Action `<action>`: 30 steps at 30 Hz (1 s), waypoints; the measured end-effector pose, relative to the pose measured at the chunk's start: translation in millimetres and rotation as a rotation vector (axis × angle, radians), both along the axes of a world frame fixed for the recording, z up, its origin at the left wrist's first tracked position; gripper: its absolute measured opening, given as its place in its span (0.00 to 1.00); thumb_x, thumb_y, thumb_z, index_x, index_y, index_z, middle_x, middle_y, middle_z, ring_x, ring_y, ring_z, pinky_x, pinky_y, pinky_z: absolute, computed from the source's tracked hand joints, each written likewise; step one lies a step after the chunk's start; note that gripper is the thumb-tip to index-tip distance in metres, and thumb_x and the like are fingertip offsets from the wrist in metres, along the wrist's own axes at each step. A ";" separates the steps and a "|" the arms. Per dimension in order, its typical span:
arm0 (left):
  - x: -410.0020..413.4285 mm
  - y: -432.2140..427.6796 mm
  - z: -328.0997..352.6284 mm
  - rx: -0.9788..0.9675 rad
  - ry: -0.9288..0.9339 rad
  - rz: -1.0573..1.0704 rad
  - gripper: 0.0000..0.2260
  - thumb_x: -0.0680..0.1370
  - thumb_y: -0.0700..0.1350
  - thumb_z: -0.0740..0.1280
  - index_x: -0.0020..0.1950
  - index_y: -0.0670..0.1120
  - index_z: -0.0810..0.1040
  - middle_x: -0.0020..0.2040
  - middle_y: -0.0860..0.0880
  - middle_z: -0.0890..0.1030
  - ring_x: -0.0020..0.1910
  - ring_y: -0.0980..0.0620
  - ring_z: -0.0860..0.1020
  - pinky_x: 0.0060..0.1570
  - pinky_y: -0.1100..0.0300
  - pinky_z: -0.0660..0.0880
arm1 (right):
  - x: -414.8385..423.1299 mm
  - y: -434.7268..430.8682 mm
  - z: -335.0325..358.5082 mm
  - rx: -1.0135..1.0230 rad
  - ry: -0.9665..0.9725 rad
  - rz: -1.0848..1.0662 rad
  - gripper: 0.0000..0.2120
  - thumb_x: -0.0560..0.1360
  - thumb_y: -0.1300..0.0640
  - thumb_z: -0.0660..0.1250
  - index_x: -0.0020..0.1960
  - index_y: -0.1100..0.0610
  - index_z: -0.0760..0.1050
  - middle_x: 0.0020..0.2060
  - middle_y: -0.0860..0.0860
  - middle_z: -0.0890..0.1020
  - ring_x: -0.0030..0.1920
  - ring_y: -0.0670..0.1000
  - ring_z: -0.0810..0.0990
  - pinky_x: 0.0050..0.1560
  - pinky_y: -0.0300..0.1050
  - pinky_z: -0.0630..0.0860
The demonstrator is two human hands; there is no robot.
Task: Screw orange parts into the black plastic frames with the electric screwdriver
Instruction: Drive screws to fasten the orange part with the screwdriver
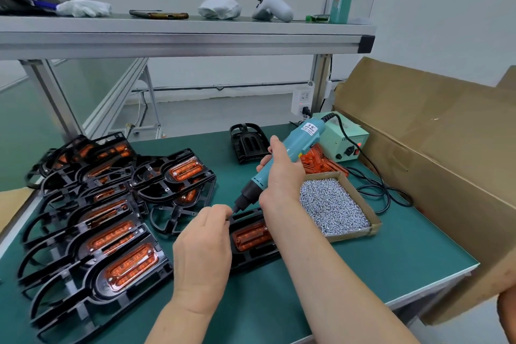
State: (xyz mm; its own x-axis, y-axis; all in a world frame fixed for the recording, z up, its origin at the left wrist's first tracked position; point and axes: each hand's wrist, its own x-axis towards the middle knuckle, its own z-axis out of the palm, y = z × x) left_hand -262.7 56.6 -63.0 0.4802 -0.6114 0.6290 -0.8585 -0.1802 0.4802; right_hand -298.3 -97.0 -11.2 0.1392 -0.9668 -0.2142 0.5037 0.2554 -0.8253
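One seemingly light, stiff black plastic frame [249, 258], translucent orange part [251, 236] seated, lies on the green desk [363, 260]; best pinned by its rim. The right hand [282, 173] wraps the teal electric screwdriver [296, 139]; the left hand [203, 248] has its fingers [220, 211] pinching at the bit.

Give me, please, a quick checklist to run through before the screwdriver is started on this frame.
1. The right hand grips the electric screwdriver: ok.
2. The bit tip points down at the far edge of the black frame: ok.
3. The left hand pinches a screw under the bit: cannot tell, the fingers hide it.
4. The orange part lies seated in that frame: ok.
5. The screw tray lies beside the right forearm: ok.
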 end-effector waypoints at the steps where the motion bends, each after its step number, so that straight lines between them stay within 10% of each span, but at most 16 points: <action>1: -0.4 0.0 1.7 0.019 0.010 -0.002 0.09 0.72 0.31 0.72 0.48 0.41 0.80 0.38 0.48 0.79 0.34 0.44 0.77 0.32 0.48 0.77 | -0.8 -0.3 -0.4 -0.003 0.006 0.006 0.11 0.75 0.52 0.73 0.51 0.57 0.75 0.23 0.47 0.75 0.23 0.45 0.74 0.28 0.38 0.74; 30: 1.7 1.4 -8.1 0.027 0.252 0.057 0.18 0.72 0.34 0.74 0.56 0.49 0.76 0.44 0.54 0.82 0.43 0.52 0.81 0.46 0.51 0.80 | 18.8 28.9 9.5 -0.442 0.025 0.029 0.11 0.74 0.57 0.75 0.42 0.54 0.71 0.26 0.51 0.75 0.23 0.48 0.72 0.27 0.39 0.71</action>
State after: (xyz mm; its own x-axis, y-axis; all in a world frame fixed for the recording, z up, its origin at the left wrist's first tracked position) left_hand -261.0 58.0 -71.1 0.6538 -0.5939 0.4688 -0.7003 -0.2404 0.6721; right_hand -279.5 -68.1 -1.7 0.1675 -0.9620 0.2154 0.4800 -0.1113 -0.8702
